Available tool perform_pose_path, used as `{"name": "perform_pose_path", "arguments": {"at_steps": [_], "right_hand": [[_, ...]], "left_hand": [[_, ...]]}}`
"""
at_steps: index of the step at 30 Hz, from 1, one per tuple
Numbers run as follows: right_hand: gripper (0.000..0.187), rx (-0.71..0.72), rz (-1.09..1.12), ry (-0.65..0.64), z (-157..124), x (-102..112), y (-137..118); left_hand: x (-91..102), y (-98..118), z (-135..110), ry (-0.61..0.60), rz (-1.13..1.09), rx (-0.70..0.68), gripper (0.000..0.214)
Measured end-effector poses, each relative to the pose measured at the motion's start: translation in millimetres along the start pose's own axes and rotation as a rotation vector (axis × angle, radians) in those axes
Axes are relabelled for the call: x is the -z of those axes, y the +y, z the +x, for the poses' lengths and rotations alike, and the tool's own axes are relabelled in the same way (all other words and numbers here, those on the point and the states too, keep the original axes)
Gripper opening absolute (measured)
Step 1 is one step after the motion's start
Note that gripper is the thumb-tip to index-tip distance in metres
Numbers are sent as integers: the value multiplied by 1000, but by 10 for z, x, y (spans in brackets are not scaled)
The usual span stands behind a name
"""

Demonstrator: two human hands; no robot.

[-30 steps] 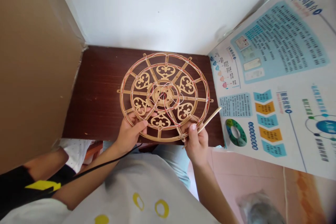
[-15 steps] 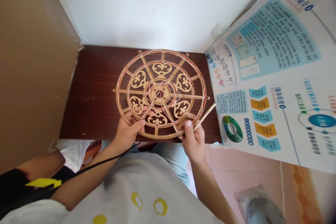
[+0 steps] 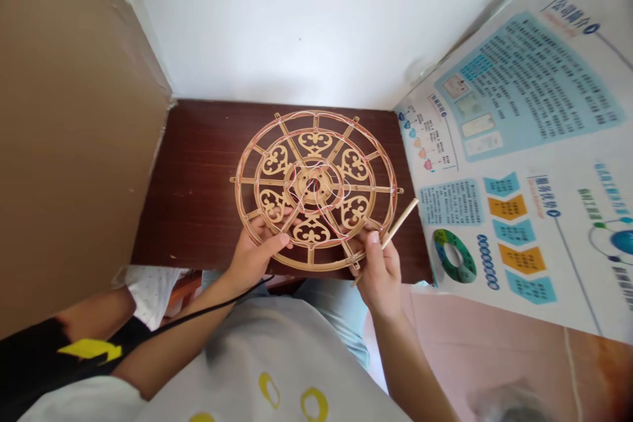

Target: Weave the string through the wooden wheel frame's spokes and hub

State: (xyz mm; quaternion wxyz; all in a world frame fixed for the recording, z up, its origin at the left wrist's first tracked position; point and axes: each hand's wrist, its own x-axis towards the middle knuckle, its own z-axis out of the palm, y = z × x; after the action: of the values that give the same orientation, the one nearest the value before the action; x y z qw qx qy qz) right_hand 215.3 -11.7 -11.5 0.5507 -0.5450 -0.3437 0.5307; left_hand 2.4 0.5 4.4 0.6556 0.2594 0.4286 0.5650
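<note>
A round, gold-coloured openwork lamp frame (image 3: 324,192) with spokes and heart-shaped scrolls is held over the dark wood tabletop. Red and white wires run along its rings and loop around its hub. My left hand (image 3: 253,260) grips the near-left rim, thumb on top and fingers showing underneath through the openings. My right hand (image 3: 380,278) is closed around a thin, light-coloured stick (image 3: 403,221) at the near-right rim. The stick slants up to the right past the frame. Some of the right fingers are hidden beneath the frame.
The dark brown tabletop (image 3: 198,171) meets a white wall (image 3: 306,26) behind and a brown panel (image 3: 64,112) at left. A printed poster board (image 3: 475,211) stands along the right. Another person's arm (image 3: 99,313) is at lower left. A black cable (image 3: 208,308) crosses near my left forearm.
The whole view has shifted, so frame, hands and table appear further right and slightly lower. Both hands keep their holds, and the stick stays in my right hand.
</note>
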Motion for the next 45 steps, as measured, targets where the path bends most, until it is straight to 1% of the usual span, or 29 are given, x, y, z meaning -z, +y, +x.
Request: {"name": "perform_pose_path", "arguments": {"at_steps": [5,9,16,20,23,25,28,32,39,45], "right_hand": [[52,-57,79,56,22,-4,-33],[56,-77,131,111,56,-9,-59],[56,-120,186,135,78,14,-76],[55,-133,214,129,102,23,-88],[55,-139,229,125,120,16,-86],[56,-138,236,122,124,6,-82],[56,-131,240,118,119,-7,-78],[54,-119,240,119,106,-11,-74],[53,-89,234,122,100,-36,-66],[56,-89,228,130,96,-41,-75]], "left_hand": [[-1,-38,-32,16,-6,19,38],[-29,-38,-54,43,-55,-4,34],[-34,-21,-51,33,-75,8,34],[7,-7,-61,86,-41,-12,33],[49,54,-63,152,-13,-49,31],[61,96,-68,170,-5,-52,33],[34,118,-88,144,-6,-10,37],[-46,77,-133,115,-15,18,42],[-107,10,-219,112,-8,23,46],[-160,30,-254,109,-38,55,53]]}}
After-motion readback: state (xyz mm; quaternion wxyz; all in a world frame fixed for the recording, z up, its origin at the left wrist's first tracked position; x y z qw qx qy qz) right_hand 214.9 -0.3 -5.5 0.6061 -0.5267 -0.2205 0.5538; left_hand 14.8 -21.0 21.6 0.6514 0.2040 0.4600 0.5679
